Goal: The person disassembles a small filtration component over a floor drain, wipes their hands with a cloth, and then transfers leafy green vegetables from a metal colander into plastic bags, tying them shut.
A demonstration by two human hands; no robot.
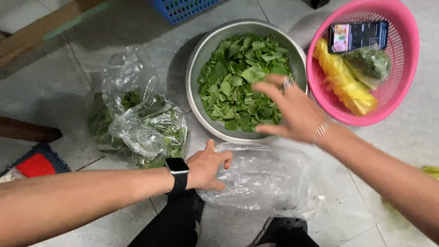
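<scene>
A metal bowl (197,68) full of picked green leaves (238,75) stands on the tiled floor ahead of me. My right hand (288,110) hovers over the bowl's near right rim, fingers spread, holding nothing that I can see. My left hand (206,167), with a black watch on the wrist, grips the edge of an empty-looking clear plastic bag (265,178) lying on the floor just in front of the bowl. A second clear bag with leafy greens (141,123) lies left of the bowl.
A pink plastic basket (402,87) at the right holds a phone (359,35), a yellow bag (345,82) and a small bag of greens (369,61). A blue basket (183,9) is behind the bowl. A red and blue mat (36,162) lies at the left.
</scene>
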